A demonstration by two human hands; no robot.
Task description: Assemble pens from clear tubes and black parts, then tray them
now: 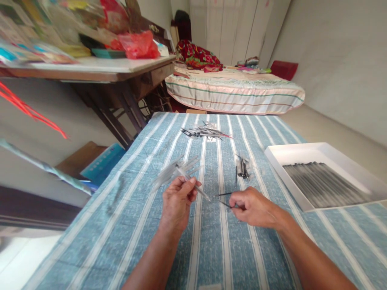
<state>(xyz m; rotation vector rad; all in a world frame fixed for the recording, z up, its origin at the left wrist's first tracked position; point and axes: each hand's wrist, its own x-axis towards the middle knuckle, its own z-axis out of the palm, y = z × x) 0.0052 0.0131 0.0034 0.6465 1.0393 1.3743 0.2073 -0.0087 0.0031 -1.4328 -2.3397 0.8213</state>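
My left hand [178, 197] is closed, with thumb and fingers pinching a slim clear pen [203, 193] with a dark upper end; its pale tip slants down to the right. Past that hand lies a loose bundle of clear pen tubes [165, 175]. My right hand [252, 207] is closed on two thin dark pieces [225, 195] that point left toward the pen, apart from it. Whether these two pieces join inside the fingers is hidden. A small pile of short black parts [242, 167] sits just beyond my right hand.
A white open box [284, 183] at right holds a row of grey, dark-ended pens [323, 183]. Farther back on the striped cloth [208, 241] lies a heap of thin dark sticks [205, 132]. A cluttered desk [121, 68] stands at left, a bed [236, 92] beyond.
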